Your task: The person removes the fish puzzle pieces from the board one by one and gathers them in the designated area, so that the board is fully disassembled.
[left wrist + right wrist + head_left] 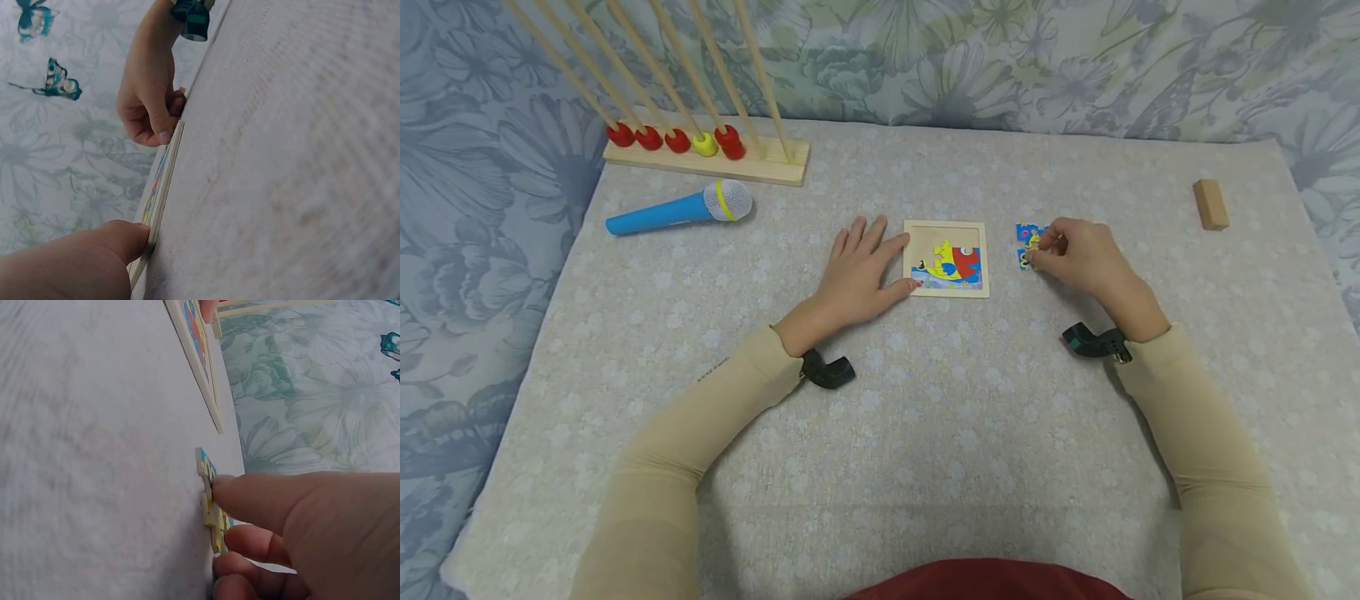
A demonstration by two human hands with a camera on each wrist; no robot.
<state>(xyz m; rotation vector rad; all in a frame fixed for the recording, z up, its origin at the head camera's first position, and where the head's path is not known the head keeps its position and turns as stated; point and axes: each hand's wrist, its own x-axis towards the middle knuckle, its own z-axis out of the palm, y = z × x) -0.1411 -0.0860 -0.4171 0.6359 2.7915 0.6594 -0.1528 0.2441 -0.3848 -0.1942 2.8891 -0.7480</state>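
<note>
A square wooden puzzle tray (947, 292) lies flat on the table, its lower part filled with pieces that form a yellow, red and blue picture; bare wood shows along the top and left. My left hand (859, 279) lies spread at the tray's left side, thumb and index finger touching the rim. To the right of the tray are loose blue-and-yellow puzzle pieces (1024, 231). There my right hand (1086, 257) pinches a puzzle piece (209, 465) between thumb and curled fingers, low over the table. The fingers partly cover the pieces, so their number is unclear.
At the back left stands a wooden bead rack (782, 171) with tall rods and several red and yellow beads. A blue toy microphone (658, 215) lies in front of it. A small wooden block (1211, 205) sits at the far right. Floral fabric (1000, 67) hangs behind the table.
</note>
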